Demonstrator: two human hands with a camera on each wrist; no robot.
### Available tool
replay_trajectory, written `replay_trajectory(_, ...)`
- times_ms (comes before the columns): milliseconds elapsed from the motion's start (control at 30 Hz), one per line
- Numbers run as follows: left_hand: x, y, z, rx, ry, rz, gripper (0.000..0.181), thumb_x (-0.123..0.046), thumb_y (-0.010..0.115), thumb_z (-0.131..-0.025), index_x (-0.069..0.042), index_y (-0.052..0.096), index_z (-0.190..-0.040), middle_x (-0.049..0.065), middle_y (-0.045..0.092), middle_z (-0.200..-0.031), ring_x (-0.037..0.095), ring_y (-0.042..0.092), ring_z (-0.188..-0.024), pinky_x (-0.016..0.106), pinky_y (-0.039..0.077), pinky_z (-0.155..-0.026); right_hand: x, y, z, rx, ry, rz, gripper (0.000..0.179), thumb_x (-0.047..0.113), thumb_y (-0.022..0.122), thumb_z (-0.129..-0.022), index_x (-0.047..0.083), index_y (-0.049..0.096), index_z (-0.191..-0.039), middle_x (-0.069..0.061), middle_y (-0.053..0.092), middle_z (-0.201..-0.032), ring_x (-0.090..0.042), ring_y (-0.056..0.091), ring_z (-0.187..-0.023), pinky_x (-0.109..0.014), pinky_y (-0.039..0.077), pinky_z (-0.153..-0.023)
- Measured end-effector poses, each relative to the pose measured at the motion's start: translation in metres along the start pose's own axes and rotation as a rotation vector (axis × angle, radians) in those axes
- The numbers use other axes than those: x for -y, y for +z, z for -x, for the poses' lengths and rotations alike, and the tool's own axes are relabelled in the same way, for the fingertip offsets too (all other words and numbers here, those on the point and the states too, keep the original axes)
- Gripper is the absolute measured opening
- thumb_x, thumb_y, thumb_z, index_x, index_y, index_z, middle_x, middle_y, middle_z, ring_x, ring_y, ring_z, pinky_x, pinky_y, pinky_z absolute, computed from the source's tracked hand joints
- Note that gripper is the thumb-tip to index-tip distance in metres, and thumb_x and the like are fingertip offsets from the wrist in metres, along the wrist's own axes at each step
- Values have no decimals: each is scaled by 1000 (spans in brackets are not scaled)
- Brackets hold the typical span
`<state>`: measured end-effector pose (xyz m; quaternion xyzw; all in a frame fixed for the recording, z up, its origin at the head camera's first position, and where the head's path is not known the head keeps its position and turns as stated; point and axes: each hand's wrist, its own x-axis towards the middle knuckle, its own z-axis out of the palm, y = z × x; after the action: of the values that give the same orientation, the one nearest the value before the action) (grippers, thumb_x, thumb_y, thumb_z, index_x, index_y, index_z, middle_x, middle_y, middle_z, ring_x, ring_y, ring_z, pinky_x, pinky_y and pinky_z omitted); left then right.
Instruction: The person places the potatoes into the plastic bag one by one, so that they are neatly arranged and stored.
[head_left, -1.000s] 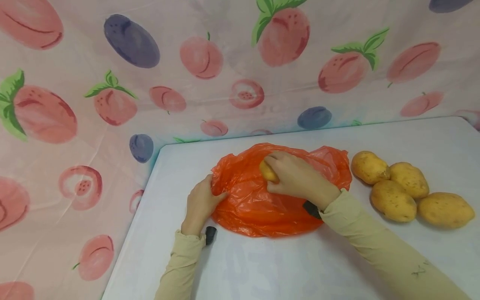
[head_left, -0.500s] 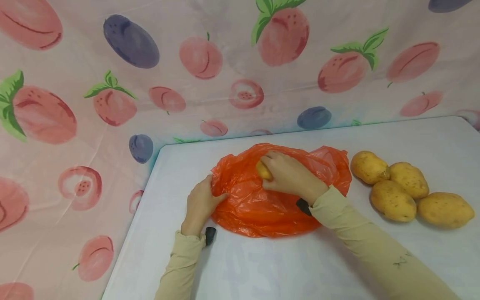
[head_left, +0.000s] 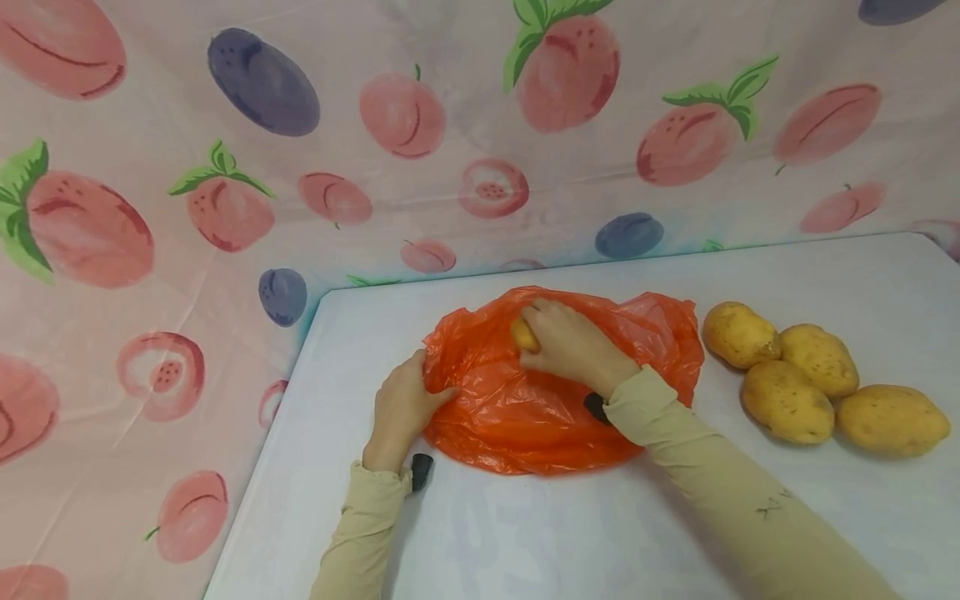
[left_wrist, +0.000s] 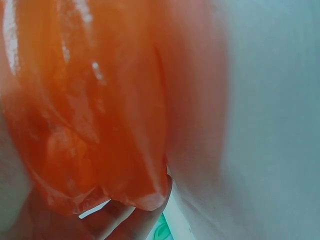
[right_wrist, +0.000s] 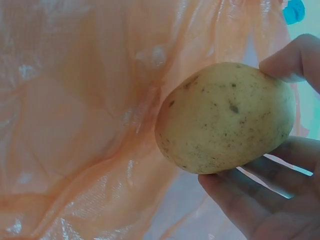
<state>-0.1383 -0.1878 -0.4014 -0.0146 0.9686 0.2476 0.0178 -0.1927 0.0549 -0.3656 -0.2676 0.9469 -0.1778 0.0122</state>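
In the head view my right hand holds a potato over the orange plastic bag, which is spread on the white table. The right wrist view shows that potato pale yellow with dark specks, gripped between thumb and fingers, with bag film behind it. At the bag's left edge, my left hand grips the film, thumb on the near side. Seen from the left wrist, the bag film covers much of that hand, and some fingers show beneath its edge.
Several potatoes lie grouped to the bag's right, among them one at the back and one far right. The white table meets a fruit-print cloth along its back and left edges.
My right hand has moved a little to the left over the bag, carrying the potato with it. The left hand and the grouped potatoes have stayed put.
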Motion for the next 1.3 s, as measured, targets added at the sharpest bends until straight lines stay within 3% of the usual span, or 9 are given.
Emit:
replay_trajectory(667,1,1,-1,8,-8,-17,80,-33,83,-81,0,45,-144,17,61,-132,34,61,-112,50,52,-96,-4,15,-10,-119,38,20,37,22,71,-85,-2,60,-111,-12,57,-98,-26,56,-83,-37,57,-78)
replay_trajectory(1133,1,2,-2,18,-20,-23,77,-32,83,-81,-1,47,-141,16,63,-130,33,61,-111,49,52,-96,-2,20,-15,-126,107,19,59,36,77,-86,-4,58,-125,-19,58,-118,-32,57,-102,-44,57,-88)
replay_trajectory(1300,0,2,-1,23,-25,-14,77,-31,83,-81,-1,47,-142,16,62,-131,33,60,-112,50,52,-97,-1,19,-13,-83,87,15,62,28,81,-82,-1,56,-131,-19,53,-122,-34,54,-110,-45,54,-95)
